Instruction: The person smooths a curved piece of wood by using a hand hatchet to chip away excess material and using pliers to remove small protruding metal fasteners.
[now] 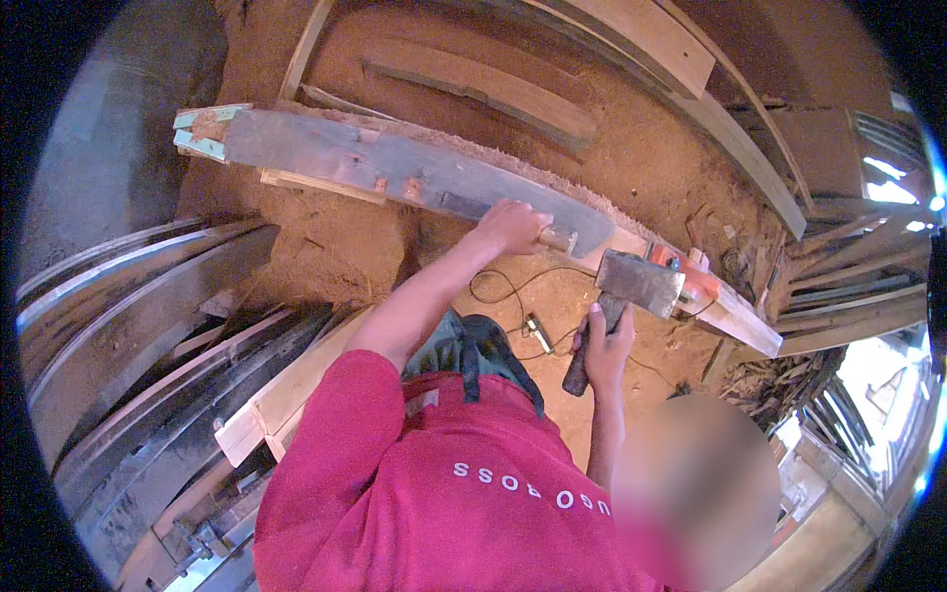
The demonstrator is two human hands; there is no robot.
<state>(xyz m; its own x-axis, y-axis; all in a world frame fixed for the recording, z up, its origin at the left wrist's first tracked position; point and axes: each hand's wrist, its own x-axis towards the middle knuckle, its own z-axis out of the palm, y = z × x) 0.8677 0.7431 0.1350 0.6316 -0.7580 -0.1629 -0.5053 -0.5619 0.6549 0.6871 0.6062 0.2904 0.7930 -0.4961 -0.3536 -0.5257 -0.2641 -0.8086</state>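
Note:
A long, thick wooden beam (306,143) lies across in front of me, with several small rectangular notches along its near side. My left hand (515,227) is closed round a chisel (558,239). Its wooden handle end sticks out to the right of my fist, and its dark blade points left along the beam beside the notches. To the right, my right hand (609,340) grips the dark handle of a hatchet (639,283). The hatchet's broad metal head is raised near the right part of the beam, apart from the chisel's handle end.
An orange power tool (698,286) rests on the beam's right part. A dark cord (508,291) and a small pale block (539,333) lie on the brown ground. Curved planks (483,89) lie beyond the beam. Boards (148,316) are stacked at left, more timber (848,321) at right.

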